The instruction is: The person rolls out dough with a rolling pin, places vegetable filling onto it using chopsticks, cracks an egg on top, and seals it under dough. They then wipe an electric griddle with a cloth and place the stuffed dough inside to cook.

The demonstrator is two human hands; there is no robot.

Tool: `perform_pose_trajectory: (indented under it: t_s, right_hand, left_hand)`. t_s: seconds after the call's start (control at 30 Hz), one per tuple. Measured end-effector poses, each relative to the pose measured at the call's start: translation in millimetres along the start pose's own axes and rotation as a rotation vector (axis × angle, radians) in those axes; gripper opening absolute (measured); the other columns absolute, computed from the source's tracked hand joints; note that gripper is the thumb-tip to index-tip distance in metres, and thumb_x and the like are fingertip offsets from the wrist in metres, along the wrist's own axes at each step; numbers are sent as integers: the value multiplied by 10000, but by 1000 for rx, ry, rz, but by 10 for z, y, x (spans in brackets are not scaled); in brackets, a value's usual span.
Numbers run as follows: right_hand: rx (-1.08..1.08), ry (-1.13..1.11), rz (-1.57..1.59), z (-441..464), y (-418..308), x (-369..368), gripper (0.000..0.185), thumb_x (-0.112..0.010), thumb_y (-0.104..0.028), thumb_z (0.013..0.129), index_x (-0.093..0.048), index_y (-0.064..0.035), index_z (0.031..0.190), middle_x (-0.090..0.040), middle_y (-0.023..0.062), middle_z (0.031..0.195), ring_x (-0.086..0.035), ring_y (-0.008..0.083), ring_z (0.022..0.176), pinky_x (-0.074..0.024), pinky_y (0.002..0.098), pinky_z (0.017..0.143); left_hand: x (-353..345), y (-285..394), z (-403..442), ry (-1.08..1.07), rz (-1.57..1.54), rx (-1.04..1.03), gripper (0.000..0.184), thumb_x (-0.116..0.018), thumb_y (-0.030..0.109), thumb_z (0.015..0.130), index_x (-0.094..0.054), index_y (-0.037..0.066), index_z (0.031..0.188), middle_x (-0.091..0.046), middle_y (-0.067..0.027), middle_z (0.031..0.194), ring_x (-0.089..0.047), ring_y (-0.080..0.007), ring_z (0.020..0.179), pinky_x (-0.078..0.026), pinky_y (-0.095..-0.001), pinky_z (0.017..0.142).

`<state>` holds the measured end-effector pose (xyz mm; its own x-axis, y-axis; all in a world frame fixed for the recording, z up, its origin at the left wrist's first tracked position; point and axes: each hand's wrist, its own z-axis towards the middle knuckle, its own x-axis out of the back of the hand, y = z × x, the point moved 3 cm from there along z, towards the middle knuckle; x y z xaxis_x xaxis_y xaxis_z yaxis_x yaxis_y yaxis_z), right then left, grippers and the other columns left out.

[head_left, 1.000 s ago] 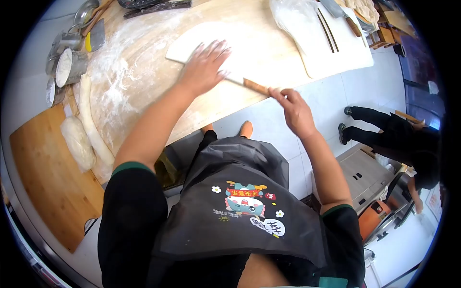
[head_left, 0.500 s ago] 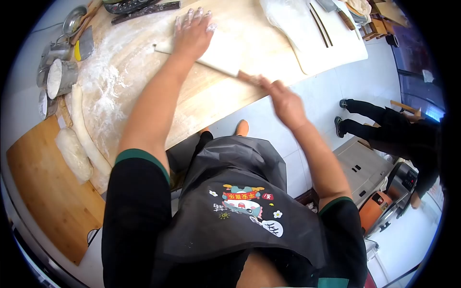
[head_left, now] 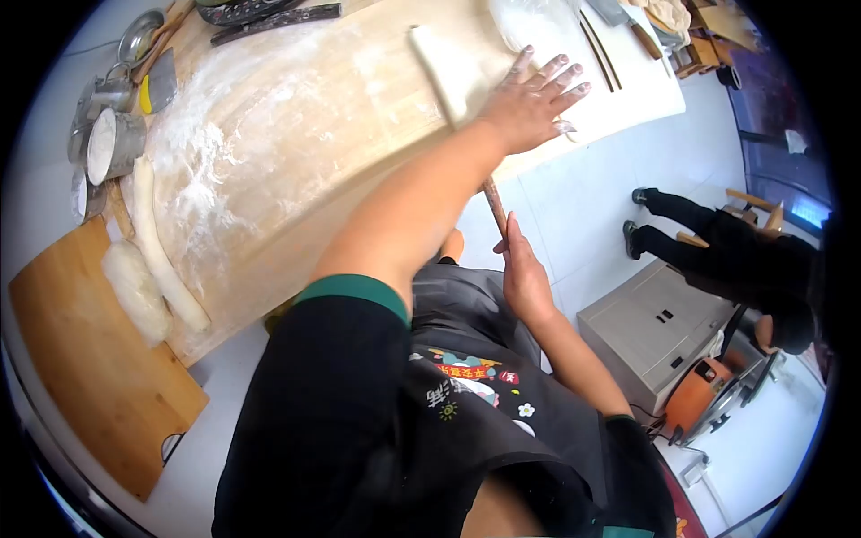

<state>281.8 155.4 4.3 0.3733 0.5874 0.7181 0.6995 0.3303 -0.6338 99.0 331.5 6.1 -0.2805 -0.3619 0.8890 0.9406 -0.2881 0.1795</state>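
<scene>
A long wooden rolling pin [head_left: 496, 208] slants across the front edge of the floured table. Its far part appears to be wrapped in pale dough [head_left: 446, 73]; my left forearm and hand hide the stretch in between. My left hand [head_left: 529, 106] is over it, palm down, with flour on its spread fingers. Whether the palm presses on the dough cannot be seen. My right hand [head_left: 526, 280] holds the bare near end of the pin, past the table edge and close to my apron.
Flour covers the wooden table [head_left: 296, 179]. At left are a dough rope [head_left: 161, 242], a bagged dough lump [head_left: 136, 291], a flour-filled metal cup [head_left: 117, 143] and a scraper [head_left: 160, 82]. Chopsticks [head_left: 601, 51] and a knife [head_left: 628, 25] lie at right. Another person [head_left: 717, 229] is farther right.
The rolling pin has swung from lying nearly crosswise to pointing away from me. My left hand has moved right with spread fingers; my right hand has come down closer to my body.
</scene>
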Motion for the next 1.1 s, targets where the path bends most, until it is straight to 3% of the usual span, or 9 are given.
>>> perform_pose_trajectory:
  t_s: [0.17,0.23,0.4,0.47,0.6,0.73,0.83,0.93,1.1]
  right_hand:
    - [171,-24,198,42,-282,-529,808,-462,141,893,-159,-93,1604,-557,143,1088,-562,269,986,-477,359,938]
    - [271,-73,439,183,-677,-669,821,-468,99,929,-65,-107,1613,-549,141,1163,-570,253,1013,-485,368,928]
    - [63,-318,623,468,-1109,-674,644,-442,-4,994,-183,-86,1578,-539,206,1184,-584,346,1004,-489,436,913]
    - [346,47,417,608,-765,-883,556,-451,-54,1006,-296,-97,1538,-517,268,1223,-593,419,1036,-492,477,905]
    - [194,136,-129,924,-182,146,551,-433,61,891,-527,-161,1387,-594,150,1190,-639,352,1024,-543,447,819]
    - [268,158,-270,851,148,740,540,-484,67,901,-606,-179,1366,-613,103,1094,-642,298,925,-546,394,761]
    - [311,143,-316,778,108,748,590,-490,88,880,-594,-191,1389,-612,95,1084,-642,284,906,-551,382,750]
    - [373,111,-334,512,80,678,632,-507,101,853,-589,-200,1402,-616,101,1093,-644,289,900,-558,376,745]
    - [319,-125,-26,16,-15,344,740,-525,104,811,-490,-219,1475,-612,119,1131,-636,327,961,-557,404,758]
  left_hand:
    - [665,-584,-911,-412,106,300,570,-440,504,1002,-510,189,1471,-331,-29,1628,-140,-252,1553,-35,-538,1244]
    - [900,-939,-1544,-312,144,435,444,-496,331,995,-575,172,1402,-478,-63,1526,-333,-321,1462,-247,-569,1171]
    - [1237,-1258,-2240,208,-1289,1646,377,-485,226,1031,-540,-55,1276,-629,-220,1172,-642,-301,1068,-532,-427,947]
    - [1260,-1277,-2227,190,-1318,1653,373,-495,207,1037,-524,-106,1238,-618,-249,1171,-640,-334,1084,-544,-432,958]
    - [1302,-1279,-2116,-148,-1246,1580,382,-498,179,1032,-505,-151,1224,-647,-268,1126,-664,-307,1076,-572,-406,935]
    - [1226,-1406,-1322,431,-1217,1136,459,-543,205,1011,-471,-74,1368,-592,-240,1332,-578,-311,1269,-468,-442,1093]
    - [732,-1156,-1180,-115,123,271,543,-585,242,978,-435,54,1465,-438,-156,1532,-386,-294,1445,-273,-482,1221]
    - [801,-1129,-1702,-361,-19,177,613,-620,269,938,-412,129,1497,-301,-100,1621,-216,-280,1523,-129,-482,1261]
    - [1611,-806,-2549,-668,-29,235,663,-649,221,892,-409,129,1503,-295,-158,1613,-247,-326,1510,-191,-504,1244]
